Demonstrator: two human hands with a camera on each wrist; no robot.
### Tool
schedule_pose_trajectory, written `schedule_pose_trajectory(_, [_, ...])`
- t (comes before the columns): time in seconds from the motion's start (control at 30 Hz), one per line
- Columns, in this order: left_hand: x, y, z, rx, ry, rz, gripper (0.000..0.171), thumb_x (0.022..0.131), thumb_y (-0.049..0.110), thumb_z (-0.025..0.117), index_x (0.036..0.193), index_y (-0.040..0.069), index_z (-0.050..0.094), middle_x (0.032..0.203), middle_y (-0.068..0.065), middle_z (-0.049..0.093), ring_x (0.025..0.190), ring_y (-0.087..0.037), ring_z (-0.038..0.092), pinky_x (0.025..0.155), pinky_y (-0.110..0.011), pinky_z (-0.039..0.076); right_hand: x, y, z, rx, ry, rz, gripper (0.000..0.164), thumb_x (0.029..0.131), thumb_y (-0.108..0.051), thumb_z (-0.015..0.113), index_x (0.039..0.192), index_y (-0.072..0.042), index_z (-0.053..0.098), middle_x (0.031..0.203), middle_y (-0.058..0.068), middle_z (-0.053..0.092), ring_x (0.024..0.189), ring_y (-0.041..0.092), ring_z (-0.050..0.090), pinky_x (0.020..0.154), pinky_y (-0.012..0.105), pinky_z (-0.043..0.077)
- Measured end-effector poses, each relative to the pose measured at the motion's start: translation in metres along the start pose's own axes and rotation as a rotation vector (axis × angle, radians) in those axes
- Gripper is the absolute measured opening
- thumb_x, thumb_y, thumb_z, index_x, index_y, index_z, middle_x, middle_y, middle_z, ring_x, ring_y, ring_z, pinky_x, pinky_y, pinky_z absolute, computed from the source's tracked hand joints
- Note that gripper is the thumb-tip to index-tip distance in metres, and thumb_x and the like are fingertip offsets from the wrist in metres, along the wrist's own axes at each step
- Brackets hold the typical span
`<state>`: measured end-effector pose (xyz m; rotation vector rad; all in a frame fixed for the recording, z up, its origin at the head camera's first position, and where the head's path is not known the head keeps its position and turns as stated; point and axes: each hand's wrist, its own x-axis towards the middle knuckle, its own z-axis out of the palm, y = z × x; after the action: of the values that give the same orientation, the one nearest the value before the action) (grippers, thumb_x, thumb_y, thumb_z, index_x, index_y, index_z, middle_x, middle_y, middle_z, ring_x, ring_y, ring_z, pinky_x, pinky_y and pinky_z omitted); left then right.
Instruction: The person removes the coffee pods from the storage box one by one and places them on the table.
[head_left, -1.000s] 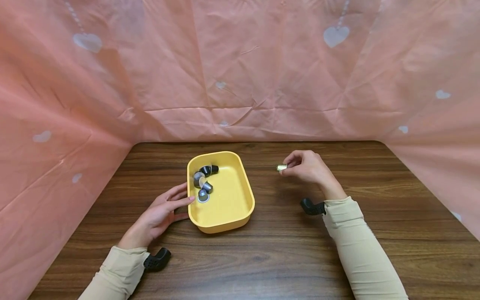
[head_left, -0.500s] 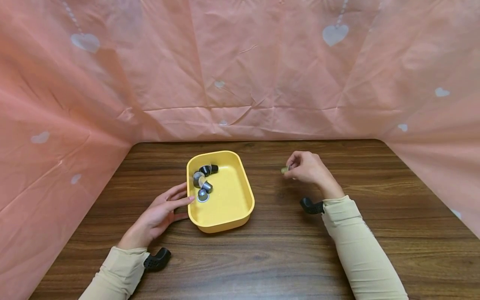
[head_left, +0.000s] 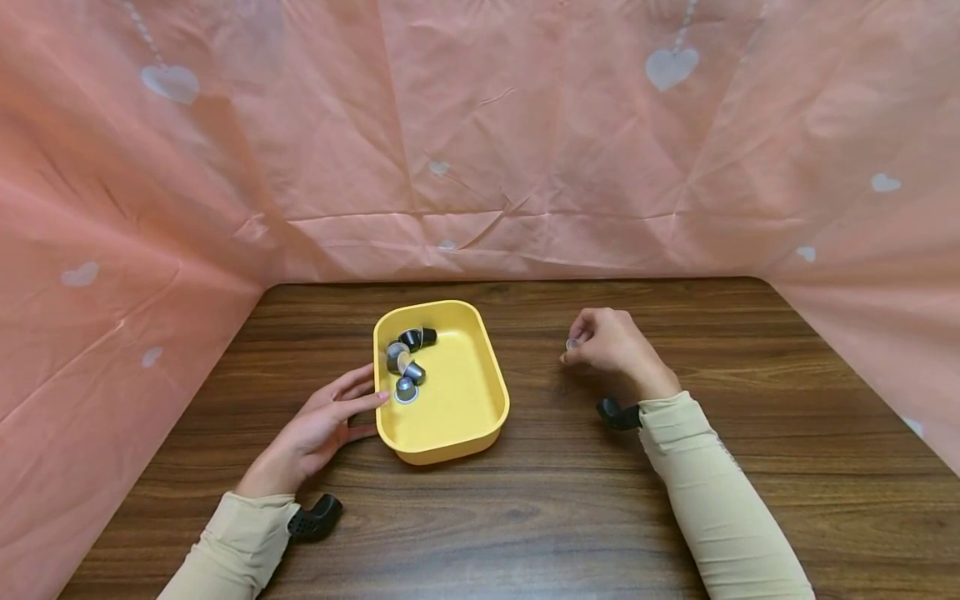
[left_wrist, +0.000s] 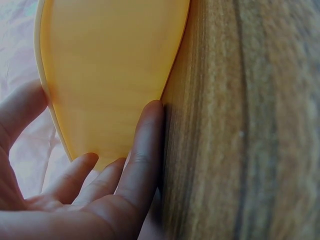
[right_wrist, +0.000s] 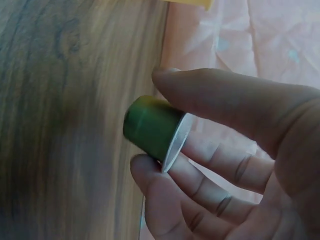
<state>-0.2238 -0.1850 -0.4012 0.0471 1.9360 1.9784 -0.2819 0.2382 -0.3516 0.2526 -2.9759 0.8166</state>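
A yellow rectangular container [head_left: 465, 421] stands on the table left of centre. My left hand [head_left: 322, 429] holds it by its left side, thumb over the rim and the other fingers against the outer wall [left_wrist: 110, 75]. Inside, along the left wall, lie several coffee capsules: black ones [head_left: 427, 337], and silver-grey ones, one of them a capsule [head_left: 406, 389] near my thumb. To the container's right, my right hand [head_left: 611, 343] pinches a green coffee capsule [right_wrist: 152, 127] between thumb and fingers. Its pale lid [right_wrist: 177, 142] faces the palm.
The dark wood table [head_left: 540, 517] runs back to a pink curtain [head_left: 487, 150] with white hearts, which also hangs at both sides. A black wrist mount [head_left: 315, 518] sits at the left cuff and another mount [head_left: 618, 414] at the right.
The green capsule has turned in my right fingers, so its pale lid shows in the head view. The right hand has lowered slightly. The left hand and container have stayed put.
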Motion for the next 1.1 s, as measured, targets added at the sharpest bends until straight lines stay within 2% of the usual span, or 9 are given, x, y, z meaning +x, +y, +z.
schedule_pose_trajectory(0.2, [0.0, 0.0005, 0.0003, -0.006, 0.002, 0.002, 0.076, 0.106, 0.019, 0.069, 0.17, 0.014, 0.029, 0.172, -0.016, 0.035, 0.128, -0.013, 0.061, 0.105, -0.042, 0.057, 0.0006, 0.0001, 0.006, -0.043, -0.015, 0.007, 0.031, 0.079, -0.027, 0.094, 0.092, -0.009, 0.072, 0.093, 0.008, 0.073, 0.092, 0.027, 0.064, 0.082, 0.038, 0.052])
schedule_pose_trajectory(0.4, [-0.0008, 0.0004, 0.0, -0.006, -0.004, 0.004, 0.075, 0.106, 0.018, 0.068, 0.17, 0.014, 0.029, 0.172, -0.017, 0.035, 0.125, -0.011, 0.063, 0.104, -0.04, 0.058, 0.0022, 0.0004, 0.009, -0.073, -0.035, 0.031, 0.036, 0.076, -0.03, 0.097, 0.093, -0.009, 0.072, 0.093, 0.008, 0.072, 0.091, 0.026, 0.063, 0.079, 0.037, 0.051])
schedule_pose_trajectory(0.8, [-0.0011, 0.0003, -0.0005, -0.011, -0.011, 0.006, 0.076, 0.106, 0.018, 0.068, 0.171, 0.014, 0.029, 0.172, -0.017, 0.035, 0.126, -0.012, 0.062, 0.104, -0.039, 0.058, 0.0012, -0.0021, 0.0089, -0.118, -0.047, 0.093, 0.039, 0.077, -0.038, 0.096, 0.099, -0.014, 0.073, 0.101, 0.009, 0.073, 0.096, 0.028, 0.065, 0.078, 0.043, 0.054])
schedule_pose_trajectory(1.1, [-0.0011, -0.0003, -0.0006, -0.015, -0.009, 0.002, 0.077, 0.106, 0.018, 0.068, 0.171, 0.013, 0.028, 0.173, -0.016, 0.034, 0.128, -0.012, 0.062, 0.105, -0.04, 0.057, 0.0006, -0.0047, 0.0077, -0.136, -0.059, 0.116, 0.041, 0.078, -0.043, 0.094, 0.1, -0.016, 0.072, 0.104, 0.009, 0.072, 0.097, 0.028, 0.064, 0.076, 0.044, 0.052])
